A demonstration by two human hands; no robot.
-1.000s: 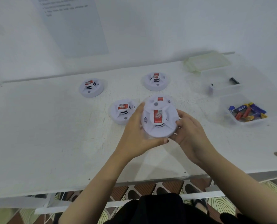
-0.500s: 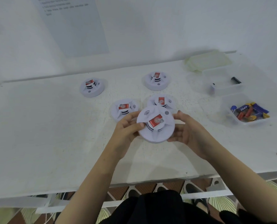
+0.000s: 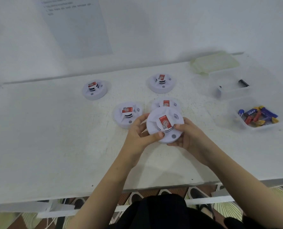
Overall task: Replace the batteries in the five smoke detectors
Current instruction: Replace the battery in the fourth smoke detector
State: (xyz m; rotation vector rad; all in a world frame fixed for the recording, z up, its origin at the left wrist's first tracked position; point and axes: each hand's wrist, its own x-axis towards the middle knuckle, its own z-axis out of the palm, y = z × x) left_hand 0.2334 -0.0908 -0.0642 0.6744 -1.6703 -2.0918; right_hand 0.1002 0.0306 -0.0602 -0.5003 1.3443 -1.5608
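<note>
I hold a white round smoke detector [image 3: 155, 123] with a red label face-up above the white table [image 3: 46, 138]. My left hand [image 3: 140, 134] grips its left rim, thumb on top. My right hand [image 3: 185, 134] grips its right rim, thumb near the label. Several more detectors lie on the table: one [image 3: 127, 115] just left of the held one, one [image 3: 166, 103] partly hidden behind it, one [image 3: 161, 83] further back, one [image 3: 94, 90] at the far left. A clear tray [image 3: 241, 125] at the right holds several coloured batteries [image 3: 258, 115].
A second clear tray [image 3: 220, 95] behind the first holds a black battery [image 3: 243, 83]. A pale green lid [image 3: 215, 63] lies by the wall. A printed sheet [image 3: 76, 25] hangs on the wall. The table's front edge runs just below my forearms.
The held detector has been turned in my hands, so its label now stands nearly upright. My thumbs have shifted onto its top face.
</note>
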